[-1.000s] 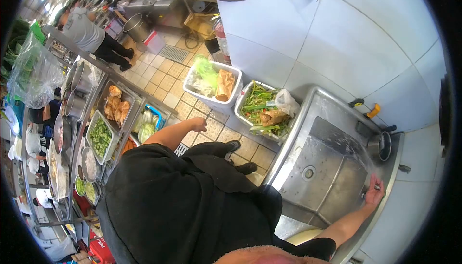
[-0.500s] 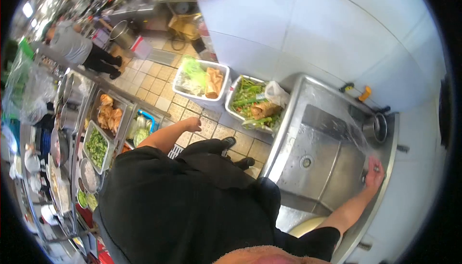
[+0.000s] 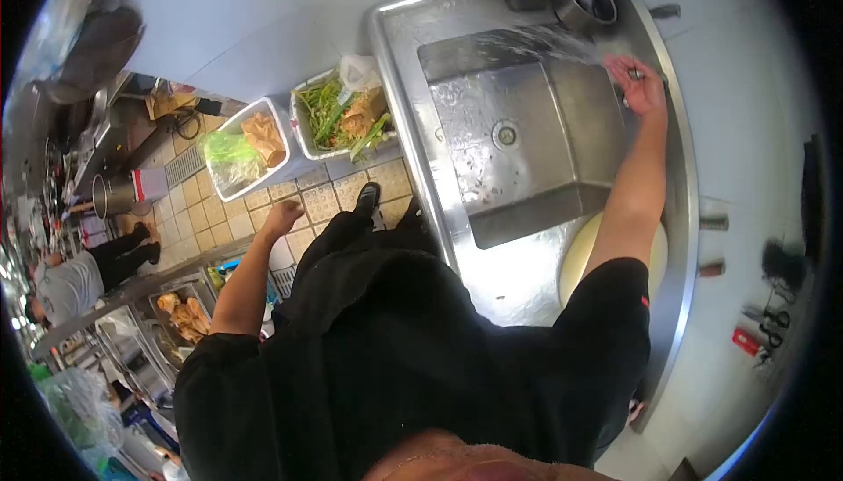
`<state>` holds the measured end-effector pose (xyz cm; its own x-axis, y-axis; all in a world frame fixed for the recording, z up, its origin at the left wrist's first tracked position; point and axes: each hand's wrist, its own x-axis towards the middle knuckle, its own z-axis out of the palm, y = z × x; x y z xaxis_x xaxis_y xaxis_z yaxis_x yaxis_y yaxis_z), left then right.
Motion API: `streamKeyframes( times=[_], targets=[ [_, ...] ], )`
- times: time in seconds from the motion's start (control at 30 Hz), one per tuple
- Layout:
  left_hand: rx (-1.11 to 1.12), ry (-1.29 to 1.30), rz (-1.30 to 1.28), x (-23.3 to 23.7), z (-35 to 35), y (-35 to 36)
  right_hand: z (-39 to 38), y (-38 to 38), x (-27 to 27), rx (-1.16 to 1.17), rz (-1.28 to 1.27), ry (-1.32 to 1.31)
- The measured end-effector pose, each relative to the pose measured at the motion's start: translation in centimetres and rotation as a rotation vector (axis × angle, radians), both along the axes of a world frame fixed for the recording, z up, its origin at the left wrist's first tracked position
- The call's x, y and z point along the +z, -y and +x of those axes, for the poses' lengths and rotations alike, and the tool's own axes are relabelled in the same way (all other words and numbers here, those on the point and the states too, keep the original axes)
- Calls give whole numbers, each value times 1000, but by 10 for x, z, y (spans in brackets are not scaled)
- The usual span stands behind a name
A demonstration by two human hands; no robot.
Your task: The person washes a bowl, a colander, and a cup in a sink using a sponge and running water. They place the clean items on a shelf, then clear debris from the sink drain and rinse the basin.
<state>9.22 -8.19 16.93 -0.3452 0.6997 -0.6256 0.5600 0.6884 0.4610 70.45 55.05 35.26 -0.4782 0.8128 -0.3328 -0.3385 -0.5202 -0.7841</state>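
My right hand [image 3: 644, 91] is at the far right side of a steel sink [image 3: 527, 152], palm up with its fingers stretched out. Between the fingers shows the small metal end of a tap [image 3: 634, 75]. A spray of water [image 3: 544, 42] fans leftward from the fingertips across the back of the basin. Beyond it, a steel pot [image 3: 586, 4] sits in the sink's far right corner. Off to the left, my left hand [image 3: 283, 217] hangs over the tiled floor, fingers loosely curled in, with nothing visible in it.
Left of the sink stand a bin [image 3: 303, 134] of green vegetable scraps and a white bin [image 3: 230, 184] with plastic and brown paper. A pale round item [image 3: 575, 262] lies under my right forearm. A person [image 3: 75, 283] stands at the far left. Scissors [image 3: 771, 323] hang at right.
My view has turned, so the sink and bins appear further left and higher. The right hand stays at the tap, and water sprays more visibly. My left arm still hangs at my side.
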Motion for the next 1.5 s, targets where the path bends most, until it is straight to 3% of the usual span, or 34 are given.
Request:
streamKeyframes(
  times=[0.07, 0.1, 0.13, 0.27, 0.33, 0.43, 0.5, 0.53, 0.63, 0.67, 0.77, 0.87, 1.0, 1.1, 1.13, 1.2, 1.3, 1.33, 1.4, 1.47, 1.5],
  targets=[
    [48, -79, 174, 28, 23, -48, 2, 2, -1, 11, -29, -10],
    [72, -4, 316, 5, 19, -66, 2, 2, 1, 30, -47, -24],
    [-29, -159, 316, 53, 47, -106, 4, 2, -1, 47, -31, -17],
    [-235, -388, 767, 82, 110, -219, 7, 6, 4, 78, 4, 18],
    [-426, -503, 724, 90, 148, -263, 9, 11, 6, 102, 0, 27],
    [-665, -785, 397, 75, 213, -287, 16, 22, 8, 117, -24, 58],
    [-765, -850, 163, 69, 246, -302, 20, 37, 9, 31, -90, 118],
    [-815, -882, 43, 67, 259, -307, 32, 37, 7, 96, -83, 134],
    [-734, -948, -68, 61, 286, -320, 78, 26, -3, 306, -113, 202],
    [-653, -726, 302, 49, 280, -315, 93, 24, -4, 375, -154, 238],
    [-883, -668, 440, 31, 281, -328, 109, 28, 18, 562, -204, 293],
    [-1144, -507, 338, 23, 248, -372, 136, 41, 35, 569, -186, 489],
    [-1111, -496, 273, 18, 186, -425, 149, 57, 63, 489, -231, 745],
    [-936, -497, 291, 26, 196, -430, 155, 69, 59, 326, -255, 842],
    [-859, -446, 416, 23, 197, -427, 162, 70, 54, 300, -175, 819],
    [-851, -444, 399, 22, 197, -427, 179, 75, 36, 261, -19, 768],
    [-840, -464, 389, 17, 195, -430, 133, 113, -1, -330, 196, -85],
    [-836, -473, 387, 16, 195, -431, 107, 121, -11, -618, 243, -83],
    [-812, -466, 398, 16, 196, -430, 115, 118, -95, -671, 382, -713],
    [-802, -467, 418, 15, 196, -431, 117, 127, -210, -721, 182, -1172],
    [-806, -467, 431, 15, 197, -432, 93, 142, -259, -1014, -12, -864]
  ],
)
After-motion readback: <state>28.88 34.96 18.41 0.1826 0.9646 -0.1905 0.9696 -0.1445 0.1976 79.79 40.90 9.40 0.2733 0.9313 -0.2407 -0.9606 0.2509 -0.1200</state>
